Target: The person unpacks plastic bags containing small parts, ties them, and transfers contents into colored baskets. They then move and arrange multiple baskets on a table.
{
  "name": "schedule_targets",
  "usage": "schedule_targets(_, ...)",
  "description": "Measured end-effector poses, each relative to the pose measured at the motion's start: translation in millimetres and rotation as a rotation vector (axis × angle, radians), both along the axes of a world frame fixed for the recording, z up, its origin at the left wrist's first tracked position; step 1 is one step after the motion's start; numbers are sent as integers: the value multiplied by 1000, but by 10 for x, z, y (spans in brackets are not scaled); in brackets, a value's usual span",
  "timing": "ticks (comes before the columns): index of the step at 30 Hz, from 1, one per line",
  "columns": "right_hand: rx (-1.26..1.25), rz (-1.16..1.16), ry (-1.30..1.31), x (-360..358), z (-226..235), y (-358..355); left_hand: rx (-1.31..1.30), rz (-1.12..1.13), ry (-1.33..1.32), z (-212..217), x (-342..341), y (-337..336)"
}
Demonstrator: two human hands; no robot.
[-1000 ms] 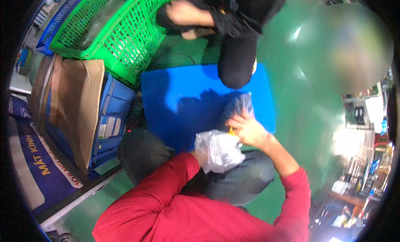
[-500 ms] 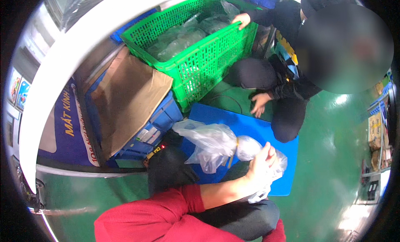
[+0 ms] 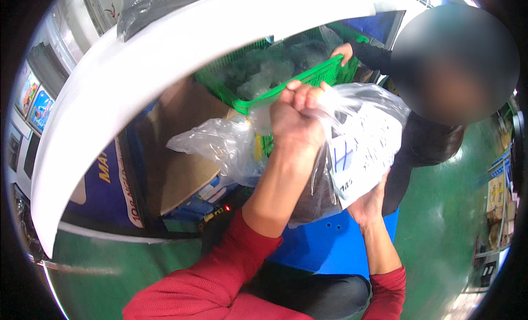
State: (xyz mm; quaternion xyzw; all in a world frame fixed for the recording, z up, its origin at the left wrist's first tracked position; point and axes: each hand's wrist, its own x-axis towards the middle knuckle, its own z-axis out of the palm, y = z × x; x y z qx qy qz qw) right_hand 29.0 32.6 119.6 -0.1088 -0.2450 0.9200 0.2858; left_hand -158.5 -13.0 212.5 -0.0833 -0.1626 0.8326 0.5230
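Observation:
My left hand (image 3: 298,117) is closed around the gathered film at the top of a bulky clear plastic bag (image 3: 316,196), raised in front of me. A white paper sheet (image 3: 367,152) with handwriting shows on the bag's side, and its contents look dark. Underneath, at the lower right, my right hand (image 3: 369,203) grips the bag, its fingers partly hidden behind it. Left of my left wrist hangs a crumpled clear plastic bundle (image 3: 212,141) with a yellow tie (image 3: 258,146). Whether this bundle joins the labelled bag, I cannot tell.
Beyond the bag stands a green crate (image 3: 324,72) of clear bags, with another person's hand (image 3: 344,53) on its rim. Cardboard (image 3: 184,177) covers a blue crate at left. A blue mat (image 3: 324,245) lies below. A white curved edge (image 3: 137,78) crosses the upper left.
My left hand has risen toward the green crate, lifting plastic from over the blue mat. My right hand has come into view on the labelled bag. The other person has shifted.

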Motion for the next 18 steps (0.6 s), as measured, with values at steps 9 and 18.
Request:
schedule_targets(9,98,25,0,-1731,439,462,-350,187,319,58,-1376,-182)
schedule_targets(18,324,-97,-225,-3061,798,1405,-971,379,892,-228,-2755,34)
